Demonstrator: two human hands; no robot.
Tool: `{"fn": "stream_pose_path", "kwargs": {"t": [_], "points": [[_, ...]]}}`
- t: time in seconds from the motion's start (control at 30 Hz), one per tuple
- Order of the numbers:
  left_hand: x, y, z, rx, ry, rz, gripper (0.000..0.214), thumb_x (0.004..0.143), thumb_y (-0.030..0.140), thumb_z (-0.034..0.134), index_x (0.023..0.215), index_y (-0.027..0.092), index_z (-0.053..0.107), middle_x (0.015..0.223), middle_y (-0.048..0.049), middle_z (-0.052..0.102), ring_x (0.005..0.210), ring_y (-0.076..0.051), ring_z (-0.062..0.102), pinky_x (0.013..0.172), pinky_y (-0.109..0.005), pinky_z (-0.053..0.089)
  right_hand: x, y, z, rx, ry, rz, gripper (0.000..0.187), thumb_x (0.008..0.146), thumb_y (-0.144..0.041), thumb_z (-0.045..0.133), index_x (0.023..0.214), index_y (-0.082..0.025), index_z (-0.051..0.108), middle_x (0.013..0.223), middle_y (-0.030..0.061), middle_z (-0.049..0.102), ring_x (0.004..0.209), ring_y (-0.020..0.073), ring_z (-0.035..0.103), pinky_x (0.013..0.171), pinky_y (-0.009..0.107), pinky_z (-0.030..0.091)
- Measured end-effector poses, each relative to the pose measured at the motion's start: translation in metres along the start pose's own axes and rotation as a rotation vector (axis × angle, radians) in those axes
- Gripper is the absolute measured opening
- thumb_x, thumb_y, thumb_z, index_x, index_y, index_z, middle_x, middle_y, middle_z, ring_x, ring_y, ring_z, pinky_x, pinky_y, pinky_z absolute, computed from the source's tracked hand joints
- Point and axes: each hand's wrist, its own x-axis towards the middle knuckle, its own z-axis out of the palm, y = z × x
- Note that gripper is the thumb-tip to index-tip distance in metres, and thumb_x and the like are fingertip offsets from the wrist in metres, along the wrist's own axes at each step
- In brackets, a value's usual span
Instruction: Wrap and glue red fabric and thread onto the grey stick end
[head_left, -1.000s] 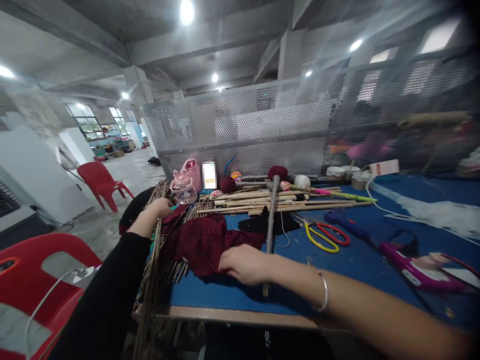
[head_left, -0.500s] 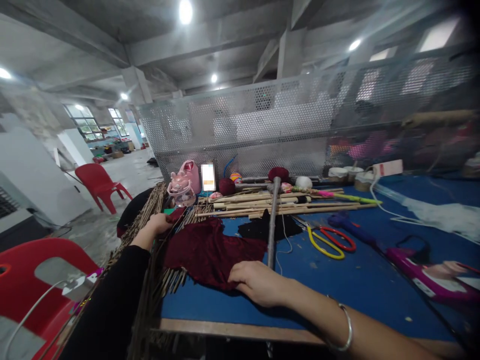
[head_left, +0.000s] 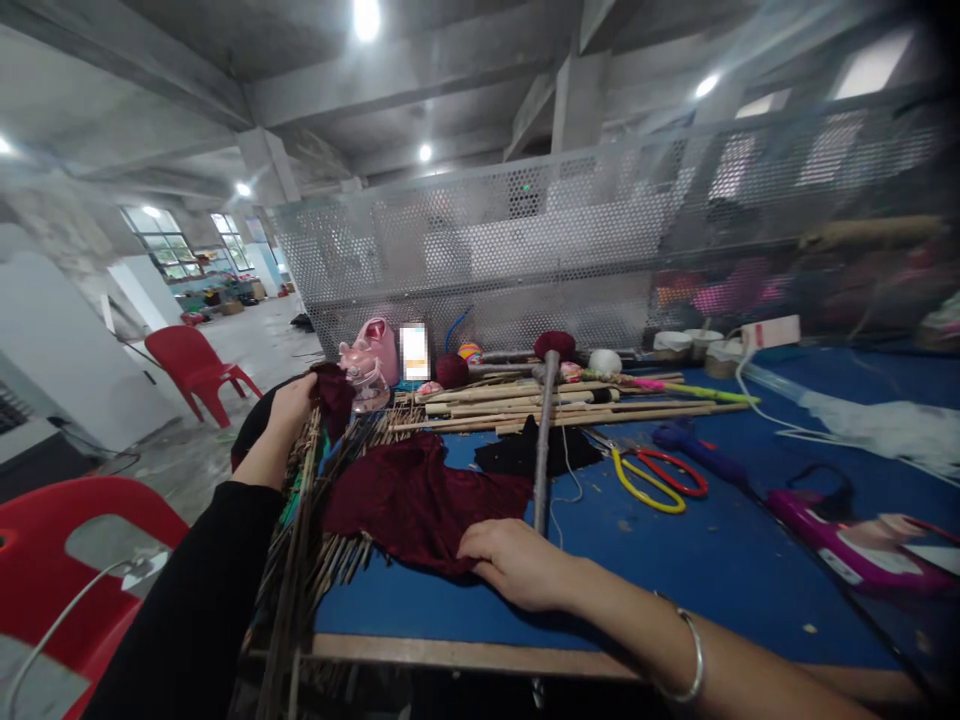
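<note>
A dark red cloth (head_left: 409, 497) lies spread over a bundle of thin sticks (head_left: 319, 520) at the left end of the blue table (head_left: 675, 570). My left hand (head_left: 294, 404) is closed on a far corner of that cloth and holds it lifted above the sticks. My right hand (head_left: 516, 562) rests on the cloth's near right edge with fingers curled, pressing it to the table beside a grey rod (head_left: 543, 452). A black cloth piece (head_left: 517, 452) lies just behind the red one.
Yellow and red scissors (head_left: 654, 478), bamboo rods (head_left: 570, 404), yarn balls (head_left: 555, 345), a pink bottle (head_left: 361, 366) and a purple tool (head_left: 847, 535) lie on the table. A perforated metal screen (head_left: 600, 260) backs it. Red chairs (head_left: 193, 366) stand left.
My left hand has lifted a corner of the red cloth up and away from the sticks. My right hand stays pressed on the near edge.
</note>
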Motion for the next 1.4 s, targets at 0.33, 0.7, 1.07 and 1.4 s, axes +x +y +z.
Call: {"fn": "stream_pose_path", "kwargs": {"t": [0.33,0.7,1.07,1.4], "points": [[-0.072,0.133,0.012,-0.406,-0.391,0.338,0.03,0.065,0.043,0.065,0.071,0.014,0.065,0.062,-0.0023,0.061,0.054,-0.011,0.054,0.055,-0.024,0.044,-0.003,-0.006,-0.069,0.355,0.503,0.121,0.079,0.068,-0.041,0.065,0.134,-0.02,0.029,0.128,0.0119,0.046,0.109,0.021,0.048,0.085,0.034,0.042],[-0.114,0.175,0.047,-0.866,-0.634,0.195,0.022,0.075,0.038,0.057,0.079,0.017,0.051,0.065,0.0028,0.056,0.051,-0.008,0.05,0.05,-0.019,0.041,-0.011,0.038,-0.105,0.406,0.786,0.271,0.011,0.074,-0.026,0.052,0.068,-0.018,0.047,0.059,-0.0047,0.044,0.056,0.0101,0.04,0.057,0.024,0.033],[-0.108,0.161,0.036,-0.485,-0.343,0.463,0.024,0.077,0.041,0.053,0.075,0.017,0.053,0.06,0.0052,0.047,0.052,-0.007,0.041,0.05,-0.018,0.032,-0.061,0.026,-0.132,0.809,-0.01,0.227,0.035,0.058,-0.023,0.073,0.085,-0.016,0.053,0.071,-0.0041,0.058,0.059,0.0087,0.052,0.053,0.02,0.04],[-0.141,0.117,0.02,0.32,-0.317,0.457,0.031,0.075,0.046,0.051,0.075,0.02,0.068,0.069,-0.0012,0.065,0.062,-0.015,0.055,0.06,-0.024,0.039,-0.091,0.092,-0.092,0.956,0.322,0.41,0.062,0.054,-0.008,0.062,0.11,-0.021,0.04,0.091,0.001,0.062,0.079,0.0146,0.06,0.069,0.026,0.047]]}}
